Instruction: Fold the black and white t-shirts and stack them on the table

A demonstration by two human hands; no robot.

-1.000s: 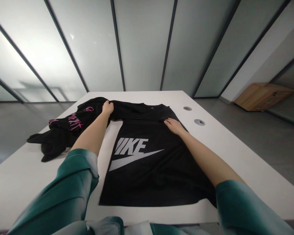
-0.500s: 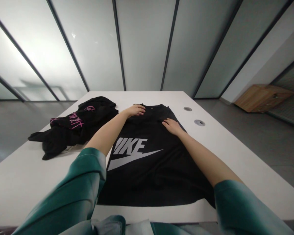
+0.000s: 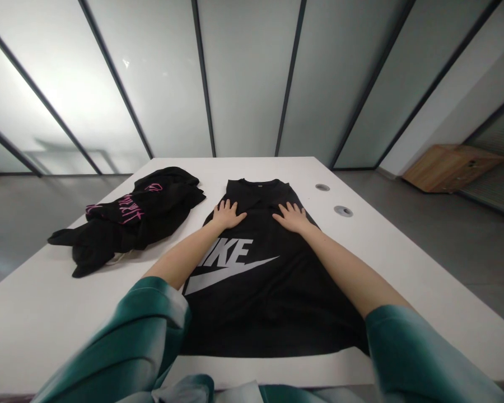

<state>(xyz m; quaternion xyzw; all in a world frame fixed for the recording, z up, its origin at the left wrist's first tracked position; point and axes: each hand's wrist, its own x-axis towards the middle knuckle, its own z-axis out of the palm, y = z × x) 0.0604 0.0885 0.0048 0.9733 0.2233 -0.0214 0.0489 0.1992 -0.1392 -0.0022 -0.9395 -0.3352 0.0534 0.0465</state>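
A black T-shirt (image 3: 269,302) with a grey Nike print lies spread out in front of me, its neckline at the far end and its hem toward me. On its upper left part rests my left hand (image 3: 227,215), palm down with the fingers spread. My right hand (image 3: 293,217) lies flat on the upper right part, fingers also apart. Neither hand grips the cloth. My left forearm covers part of the print. The shirt's sleeves do not show; its sides look straight.
A crumpled black garment (image 3: 163,207) with pink lettering lies to the left on the white table (image 3: 403,280). Two round grommets (image 3: 343,211) are set in the tabletop at right. Beyond stand frosted glass panels (image 3: 247,78), and a wooden cabinet (image 3: 451,168) is on the floor.
My left hand has moved from near the collar toward me and slightly left, its fingers now spread on the shirt. The right hand's fingers have fanned out in nearly the same spot.
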